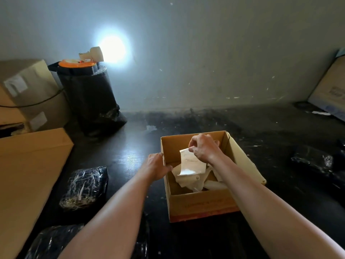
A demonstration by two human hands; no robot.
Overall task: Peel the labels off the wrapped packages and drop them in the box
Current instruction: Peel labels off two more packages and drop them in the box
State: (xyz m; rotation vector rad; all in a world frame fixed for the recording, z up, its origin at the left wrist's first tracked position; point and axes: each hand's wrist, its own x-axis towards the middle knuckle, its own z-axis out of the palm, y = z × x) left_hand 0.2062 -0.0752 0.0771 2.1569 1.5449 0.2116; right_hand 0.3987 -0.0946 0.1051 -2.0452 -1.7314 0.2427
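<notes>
An open cardboard box stands on the dark floor in front of me, with several peeled white labels lying inside it. My right hand hangs over the box and pinches the top edge of a white label, which dangles down into the box. My left hand grips the box's left rim. A black plastic-wrapped package lies on the floor to the left of the box. Another wrapped package lies at the bottom left, partly hidden by my left forearm.
A flat cardboard sheet lies at the left, with stacked cartons behind it. A black bag carrying a lit lamp stands by the wall. More black wrapped packages lie at the right, and a carton leans there.
</notes>
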